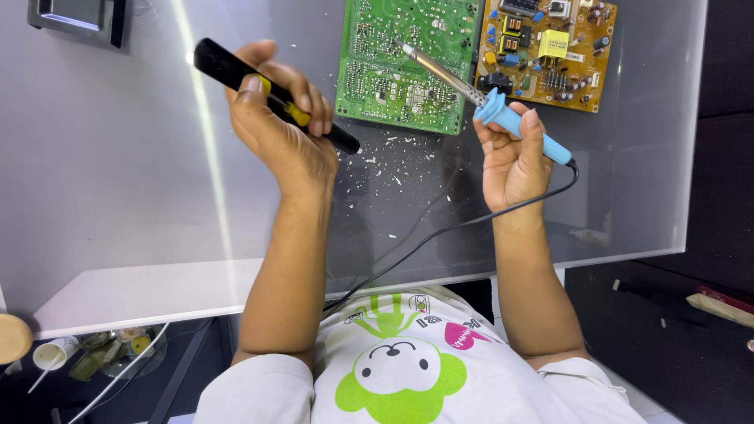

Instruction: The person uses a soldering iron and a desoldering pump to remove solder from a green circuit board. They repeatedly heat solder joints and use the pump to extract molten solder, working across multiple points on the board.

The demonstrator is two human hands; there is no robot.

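right hand [510, 161] gripping soldering iron [503, 114], tip over green board [404, 59]

two circuit boards [408, 63] [550, 51] side by side on the table [118, 196] — soldering iron [503, 114] over their near edge

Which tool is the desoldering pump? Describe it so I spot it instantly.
Start at the green circuit board on the glass table. Left of it, the left hand grips a black tube with a yellow button, the desoldering pump. Unlike the blue-handled soldering iron, it has no cord.

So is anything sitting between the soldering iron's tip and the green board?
Nothing visible: the soldering iron in the right hand already has its tip over the green circuit board. The left hand holds a black and yellow tool off to the side.
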